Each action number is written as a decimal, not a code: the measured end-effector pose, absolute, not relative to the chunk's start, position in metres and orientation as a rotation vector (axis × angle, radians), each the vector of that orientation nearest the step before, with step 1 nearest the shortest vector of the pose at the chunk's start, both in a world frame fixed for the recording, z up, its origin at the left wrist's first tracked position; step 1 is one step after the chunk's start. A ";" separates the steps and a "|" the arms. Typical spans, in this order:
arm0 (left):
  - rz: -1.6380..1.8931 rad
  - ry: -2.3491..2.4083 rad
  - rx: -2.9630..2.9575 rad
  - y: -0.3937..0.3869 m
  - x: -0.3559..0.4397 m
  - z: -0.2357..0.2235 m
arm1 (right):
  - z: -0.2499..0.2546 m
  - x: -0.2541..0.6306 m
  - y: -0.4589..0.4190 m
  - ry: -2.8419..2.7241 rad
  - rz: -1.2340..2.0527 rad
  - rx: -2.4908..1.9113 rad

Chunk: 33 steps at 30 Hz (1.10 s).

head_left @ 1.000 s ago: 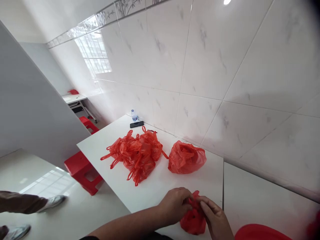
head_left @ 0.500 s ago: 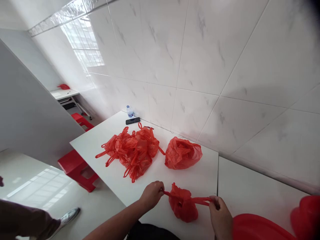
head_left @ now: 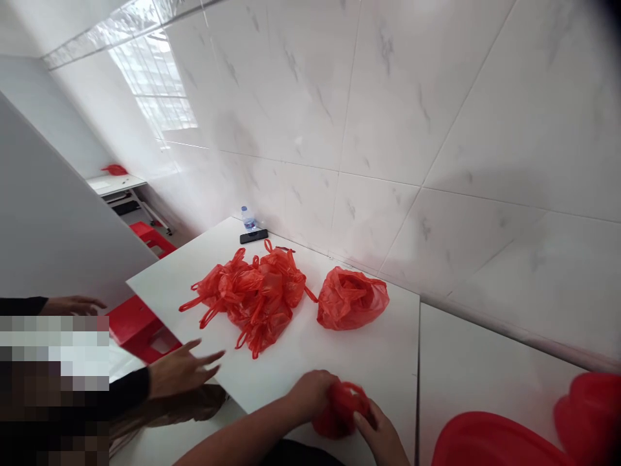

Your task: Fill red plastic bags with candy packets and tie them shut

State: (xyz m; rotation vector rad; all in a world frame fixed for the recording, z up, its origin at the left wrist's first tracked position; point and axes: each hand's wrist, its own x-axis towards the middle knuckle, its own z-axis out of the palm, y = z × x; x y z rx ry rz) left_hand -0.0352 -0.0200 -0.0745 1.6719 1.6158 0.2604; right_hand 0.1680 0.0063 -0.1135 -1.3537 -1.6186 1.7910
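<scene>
Head view, looking down at a white tabletop: the person's left hand and right hand are gripping a small bunched red plastic bag near the table's front edge. Left fingers are curling over the bag's upper left side, right fingers are pressing against its lower right side, so both grips are narrow and holding the bag, no wide gap. Bag is sitting directly between the hands, mostly wrapped by them. Long axis is hard to read: stubby shape, seems to be running lower left to upper right across the view. Any knot or handles are hidden by the fingers, cannot tell. Both hands are touching it; left hand is the nearer one to the upper left end, right hand to the lower right end.

Further up the table, a heap of red plastic carrier bags is lying with handles sticking out, and a rounder red plastic bag is sitting just right of it. A clear water bottle and a black phone are standing and lying by the tiled wall. A co-worker's spread hand is hovering at the table's left edge, apart from the heap. Red plastic basin is showing at lower right, off the table.
</scene>
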 end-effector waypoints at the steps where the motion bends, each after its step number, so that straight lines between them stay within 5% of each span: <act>1: 0.270 1.674 1.662 -0.018 -0.043 -0.069 | -0.109 0.171 0.008 -1.584 1.765 -1.390; 12: 0.716 2.396 1.609 -0.011 -0.105 -0.045 | -0.130 0.194 -0.007 -1.400 1.730 -1.643; 22: -0.062 2.244 1.783 -0.028 -0.105 -0.124 | -0.133 0.201 -0.011 -1.498 1.712 -1.684; 33: 0.330 2.766 0.897 -0.010 -0.172 -0.134 | -0.131 0.198 -0.019 -1.574 1.718 -1.699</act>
